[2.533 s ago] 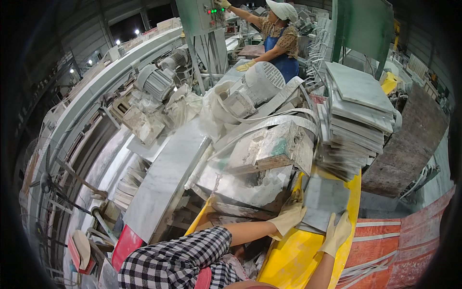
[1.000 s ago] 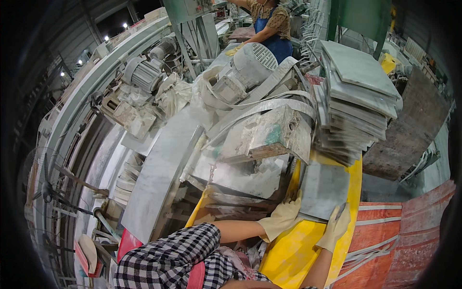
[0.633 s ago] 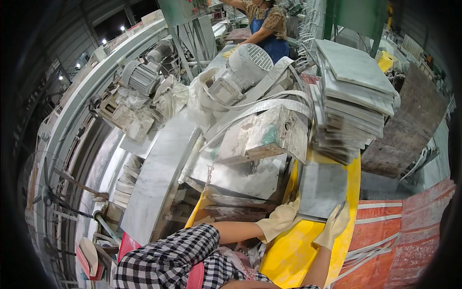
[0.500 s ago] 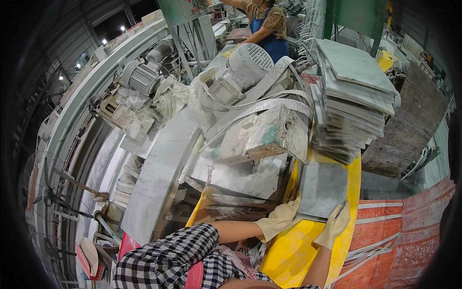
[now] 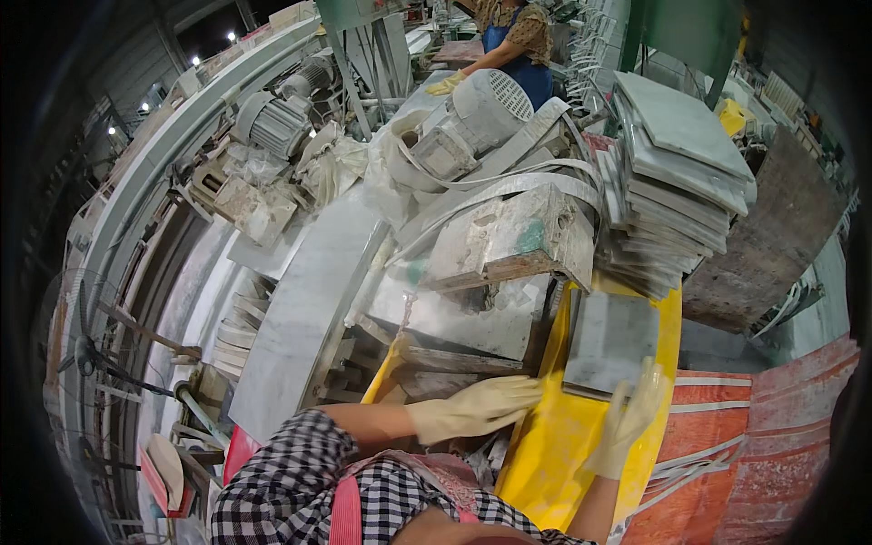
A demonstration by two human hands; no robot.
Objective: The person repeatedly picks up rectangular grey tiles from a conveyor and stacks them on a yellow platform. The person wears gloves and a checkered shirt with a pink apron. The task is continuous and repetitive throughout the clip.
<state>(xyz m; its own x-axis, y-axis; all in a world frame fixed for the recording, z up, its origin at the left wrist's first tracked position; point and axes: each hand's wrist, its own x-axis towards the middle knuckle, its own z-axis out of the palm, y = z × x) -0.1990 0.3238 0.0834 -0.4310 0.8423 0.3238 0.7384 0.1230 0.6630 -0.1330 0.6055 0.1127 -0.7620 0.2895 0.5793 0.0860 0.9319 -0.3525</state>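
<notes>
Gloves, pale yellow rubber, cover both of my hands, and both rest on one square grey stone tile (image 5: 610,343) that lies flat on the yellow sloped counter (image 5: 554,454). My left hand (image 5: 477,407) reaches across from the near left with its fingers stretched almost flat, the tips touching the tile's near left edge. My right hand (image 5: 629,418) stands at the tile's near right corner, fingers spread and open against it; I cannot tell whether either thumb hooks under the slab. So the tile is steadied, not clamped.

Judging from how things lie, the work looks to be somewhere in the middle. A tall stack of similar grey stone tiles (image 5: 677,177) sits just beyond on the far right, close to the one under my hands, and this single tile lies apart from it, nearer to me. To the left of the tile stands a dust-caked grey machine housing (image 5: 509,238), with a ribbed electric motor (image 5: 472,118) behind it. Farther off, another person in a blue apron (image 5: 518,45) works at their own station.
</notes>
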